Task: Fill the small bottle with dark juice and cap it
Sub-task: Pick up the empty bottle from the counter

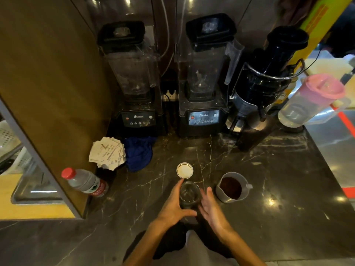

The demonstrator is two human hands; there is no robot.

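Bottle (189, 194) sat empty and uncapped on the counter (269, 179), left hand (173, 205) wrapped around it, probably to steady it. Right hand (210, 205) was open beside it, holding nothing. Cap (184, 170) lay just behind, jug (231, 187) of dark juice right next door.

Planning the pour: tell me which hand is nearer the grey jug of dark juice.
Right. The right hand lies open between the small bottle and the grey jug, just short of it. The left hand grips the bottle's far side.
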